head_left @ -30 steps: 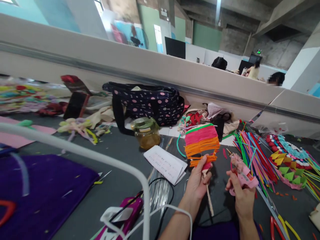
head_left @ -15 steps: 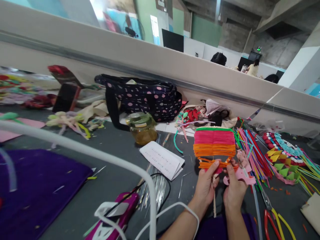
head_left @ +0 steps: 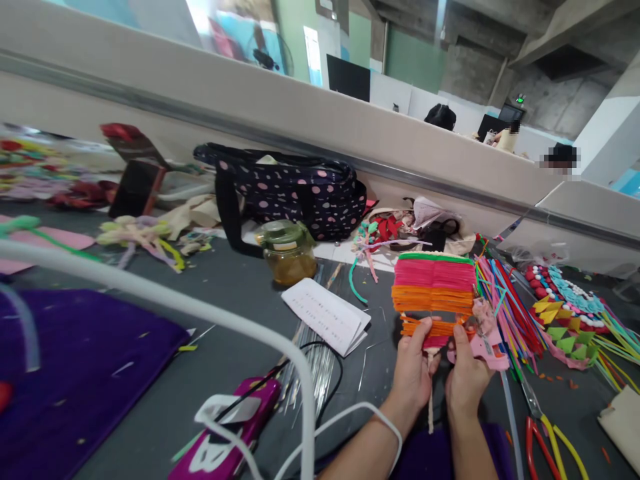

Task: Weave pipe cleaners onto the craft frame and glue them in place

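Fingers of the left hand [head_left: 413, 370] are curled tight round the stick beneath a flat woven panel of pink and orange pipe cleaners with a green top edge [head_left: 434, 288], held upright over the grey table [head_left: 225, 373]. At three o'clock of it, touching, the right hand [head_left: 467, 380] grips a pink glue gun [head_left: 483, 340] at the panel's lower right corner, with a bundle of coloured pipe cleaners [head_left: 505, 303] lying just beyond.

No legible text; only blurred print lines on the folded white leaflet [head_left: 326, 315].
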{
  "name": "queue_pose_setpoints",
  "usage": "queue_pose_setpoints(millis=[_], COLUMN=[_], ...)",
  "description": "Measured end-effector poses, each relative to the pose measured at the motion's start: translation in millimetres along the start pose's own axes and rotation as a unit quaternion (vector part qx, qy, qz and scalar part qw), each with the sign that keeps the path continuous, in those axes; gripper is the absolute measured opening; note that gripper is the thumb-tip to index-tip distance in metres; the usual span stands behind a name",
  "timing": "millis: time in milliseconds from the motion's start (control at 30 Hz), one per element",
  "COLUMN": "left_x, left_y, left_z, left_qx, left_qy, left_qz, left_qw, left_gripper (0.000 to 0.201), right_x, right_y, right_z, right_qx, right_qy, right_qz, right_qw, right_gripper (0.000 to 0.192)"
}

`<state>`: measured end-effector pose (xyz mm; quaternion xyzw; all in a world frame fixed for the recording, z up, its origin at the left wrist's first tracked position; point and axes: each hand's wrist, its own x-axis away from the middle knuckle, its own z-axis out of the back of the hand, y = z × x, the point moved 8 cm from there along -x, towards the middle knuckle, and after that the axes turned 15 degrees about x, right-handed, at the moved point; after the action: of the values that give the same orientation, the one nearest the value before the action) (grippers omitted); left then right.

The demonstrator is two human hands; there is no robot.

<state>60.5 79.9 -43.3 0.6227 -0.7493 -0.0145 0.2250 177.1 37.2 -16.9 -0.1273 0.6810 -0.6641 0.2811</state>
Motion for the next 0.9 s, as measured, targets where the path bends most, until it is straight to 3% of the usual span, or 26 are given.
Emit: queue_pose_setpoints(millis=[133,433,633,900], left_x=[0.2,-1.7,-5.0,-7.3], left_y=[-2.5,0.0,7.4,5.2], left_z=[0.4,3.1,1.7,4.8], left_qx=[0.019,0.067,0.031,0.071], left_qy=[-0.001,0.015,0.026,0.044], left_qz=[0.008,0.018,-0.001,0.022], left_qw=[1.000,0.997,0.999,0.996], left_gripper=[0.031,0.029,0.032,0.022], right_x=[-2.7,-5.2,-4.0,-5.2], right_y=[4.6,12.9,14.8,22.5], right_z=[-1.0,-2.5,-5.8,-9.4], right_qx=[-0.002,-0.038,-0.034,-0.054], right_qy=[-0.004,-0.004,-0.015,-0.015], right_qz=[-0.006,-0.051,-0.046,-0.077], right_qw=[1.000,0.998,0.998,0.995], right_gripper=[0.031,0.028,0.028,0.031])
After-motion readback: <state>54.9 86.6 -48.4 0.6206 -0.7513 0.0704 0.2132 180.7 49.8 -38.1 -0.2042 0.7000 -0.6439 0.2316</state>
